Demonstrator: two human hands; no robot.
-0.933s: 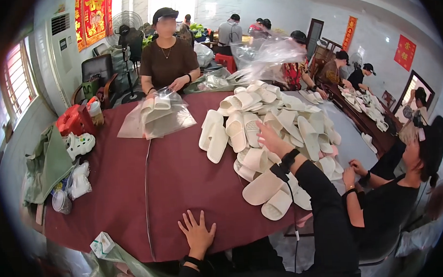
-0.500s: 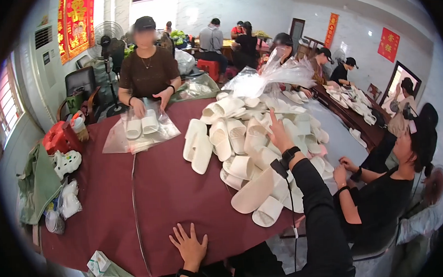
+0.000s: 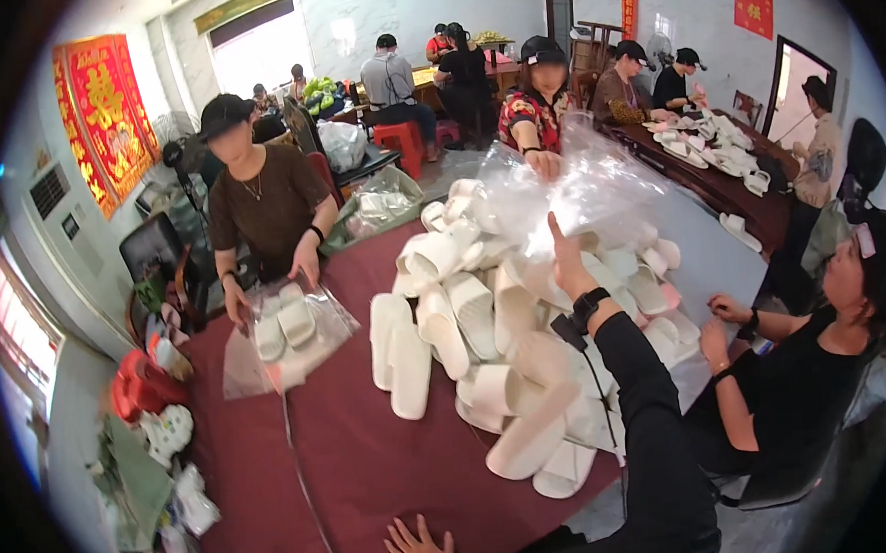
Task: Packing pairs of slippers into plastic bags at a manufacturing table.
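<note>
My left hand (image 3: 420,550) lies flat with fingers spread on the dark red tablecloth (image 3: 364,491) at the near edge. My right arm reaches over a heap of white slippers (image 3: 470,310). At its end my right hand (image 3: 570,262) is held up with fingers stretched out and nothing visible in it. Just beyond it, a person's hand (image 3: 544,164) across the table holds large clear plastic bags (image 3: 598,173); whether my fingers touch the plastic I cannot tell. One slipper pair (image 3: 402,357) lies side by side at the heap's left.
At the far left, a person in brown (image 3: 269,200) handles a clear bag (image 3: 307,349) with two slippers. A seated person in black (image 3: 789,384) is at my right. A red container (image 3: 146,384) and plastic packets (image 3: 192,498) line the left edge. More slippers cover a back table (image 3: 673,164).
The view has shifted. The person across now reaches out holding the clear bags. The person in brown has moved a hand to the bag's left side. My right hand still points forward.
</note>
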